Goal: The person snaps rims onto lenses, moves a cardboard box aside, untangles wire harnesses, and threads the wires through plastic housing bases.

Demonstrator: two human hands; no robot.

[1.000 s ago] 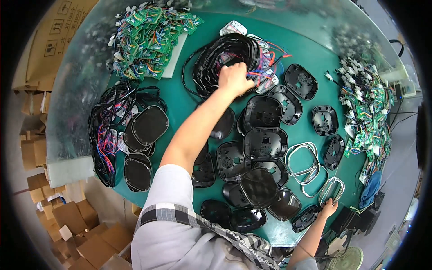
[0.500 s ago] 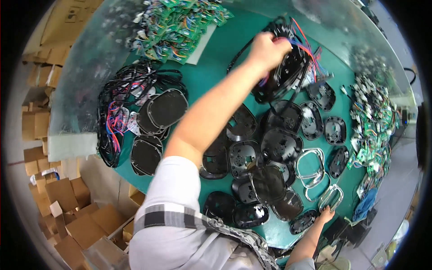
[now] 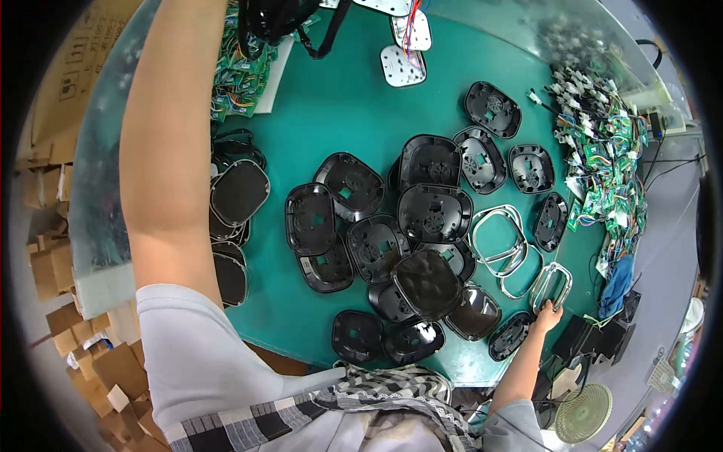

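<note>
Across the left side runs my left forearm; its hand lies beyond the top edge, so its grip is hidden. Near where the arm leaves the view hangs a bundle of black cables (image 3: 279,19), with white metal plates (image 3: 403,66) and red and blue wires beside it. At the lower right my right hand (image 3: 549,317) is closed on a silver oval frame (image 3: 553,286), holding its near end. Several more silver frames (image 3: 501,241) lie just left of it. Black plastic housings (image 3: 434,215) are spread and partly stacked over the middle of the green table.
Green circuit boards with wires are heaped at the right (image 3: 602,181) and upper left (image 3: 239,83). Black speaker-like covers (image 3: 239,194) lie by my left arm. A clear plastic wall (image 3: 105,203) bounds the table. Cardboard boxes (image 3: 105,369) stand at the left, a fan (image 3: 584,413) at the lower right.
My left arm has swung left and up, its hand leaving the view. The black cable bundle and attached plates moved up and left off the housings. My right hand stays on the silver frame.
</note>
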